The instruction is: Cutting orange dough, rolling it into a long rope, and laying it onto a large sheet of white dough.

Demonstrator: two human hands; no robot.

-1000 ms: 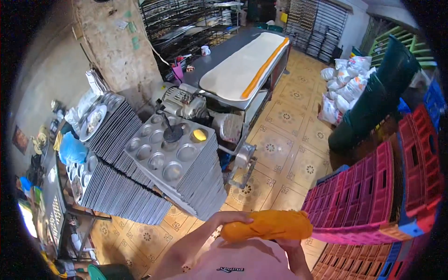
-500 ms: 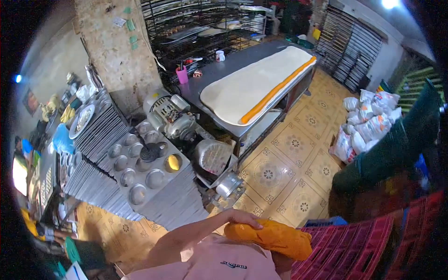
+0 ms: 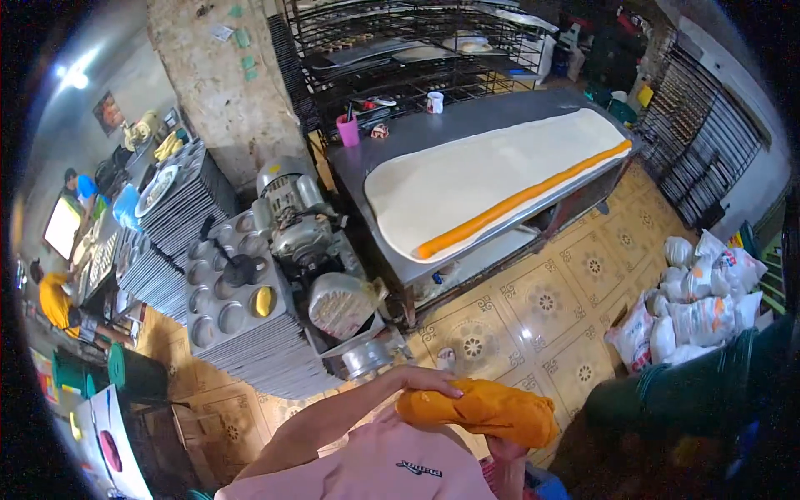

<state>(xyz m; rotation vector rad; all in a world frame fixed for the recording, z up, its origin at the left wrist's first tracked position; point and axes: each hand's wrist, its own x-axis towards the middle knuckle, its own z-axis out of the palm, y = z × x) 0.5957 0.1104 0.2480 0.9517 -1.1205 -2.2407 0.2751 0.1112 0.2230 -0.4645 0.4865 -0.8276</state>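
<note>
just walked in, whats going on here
A person holds an orange lump, likely dough, in front of the chest, the left hand over its left end and the right hand under its right end. On the table beyond lies a long white sheet, with an orange strip along its near long edge. At far left, a person in a yellow shirt is beside another work surface.

Orange, dough-like mass: elongated, surface creased, no break visible; held crosswise, right end lower, in both hands.
</note>
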